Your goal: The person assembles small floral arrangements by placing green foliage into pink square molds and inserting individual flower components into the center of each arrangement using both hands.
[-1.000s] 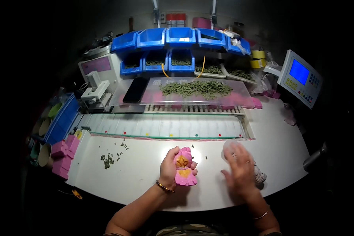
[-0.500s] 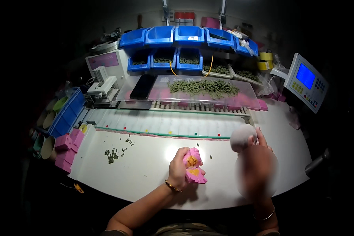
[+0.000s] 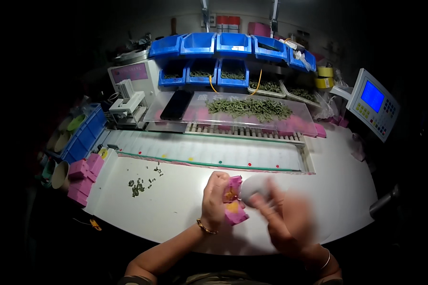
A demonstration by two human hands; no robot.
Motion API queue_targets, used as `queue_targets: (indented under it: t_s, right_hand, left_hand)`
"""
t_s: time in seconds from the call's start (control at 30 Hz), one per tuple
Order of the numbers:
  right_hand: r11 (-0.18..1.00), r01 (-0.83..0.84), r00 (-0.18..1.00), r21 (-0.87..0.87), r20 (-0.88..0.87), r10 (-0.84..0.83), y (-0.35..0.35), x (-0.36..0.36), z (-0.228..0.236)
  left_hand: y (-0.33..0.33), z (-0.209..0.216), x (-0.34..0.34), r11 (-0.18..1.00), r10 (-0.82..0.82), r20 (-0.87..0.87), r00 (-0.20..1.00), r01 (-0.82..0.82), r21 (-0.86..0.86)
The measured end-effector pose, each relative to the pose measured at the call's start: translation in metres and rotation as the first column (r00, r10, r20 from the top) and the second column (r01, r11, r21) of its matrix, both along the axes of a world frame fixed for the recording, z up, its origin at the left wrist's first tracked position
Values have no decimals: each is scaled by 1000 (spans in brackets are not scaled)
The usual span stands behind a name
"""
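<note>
My left hand (image 3: 214, 199), a bracelet on its wrist, grips a pink rubber mould (image 3: 235, 216) over the front middle of the table. The mould is spread apart, and its inner faces carry yellow patches. Smeared by motion, my right hand (image 3: 287, 213) is closed around a rounded pale grey-white bundle (image 3: 253, 190), which looks soft like a pouch. That bundle is right beside the mould's right edge; whether they touch is unclear. Loose green wax-like bits (image 3: 137, 187) lie on the white tabletop to the left of my left hand.
Beyond my hands runs a pale belt (image 3: 176, 147) with coloured dots. Behind it, a clear shelf (image 3: 199, 114) bears a black phone (image 3: 177, 105) and a heap of green pieces (image 3: 247, 109). Blue bins (image 3: 197, 43) stand above. Pink blocks (image 3: 83, 178) sit left; a control panel (image 3: 373, 102) stands right.
My right hand has swung left with the grey-white bundle, bringing it up to the mould. The left hand still grips the mould in nearly the same place. The belt's dots have shifted left.
</note>
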State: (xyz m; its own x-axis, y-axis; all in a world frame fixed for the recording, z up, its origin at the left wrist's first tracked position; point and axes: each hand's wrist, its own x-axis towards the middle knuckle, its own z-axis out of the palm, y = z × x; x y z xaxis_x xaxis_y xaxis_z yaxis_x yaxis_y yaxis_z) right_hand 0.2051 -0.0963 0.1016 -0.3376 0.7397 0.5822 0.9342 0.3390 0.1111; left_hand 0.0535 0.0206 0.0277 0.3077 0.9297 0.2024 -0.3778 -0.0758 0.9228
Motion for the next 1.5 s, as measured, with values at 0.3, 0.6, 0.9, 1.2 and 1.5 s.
queue_targets:
  t_s: [0.3,0.6,0.9,1.2,1.5]
  right_hand:
    - [979,114,993,-166,24,-111,6,19,-30]
    - [823,532,846,-200,151,-511,10,70,-78]
    - [934,-188,687,-305,-720,-97,37,-24,-41]
    - [894,-407,459,-185,-888,25,45,-49,-48]
    - [693,-721,-65,10,-997,-53,30,-50,-46]
  left_hand:
    - [-1,9,-23,944,73,206,976,-1,-331]
    - [13,9,-38,838,4,311,950,166,-519]
    - [-3,-14,-45,1000,-12,0,1000,12,20]
    - [-17,-12,-83,926,-371,153,916,378,-17]
    - [-14,-16,-101,516,-764,434,477,856,-32]
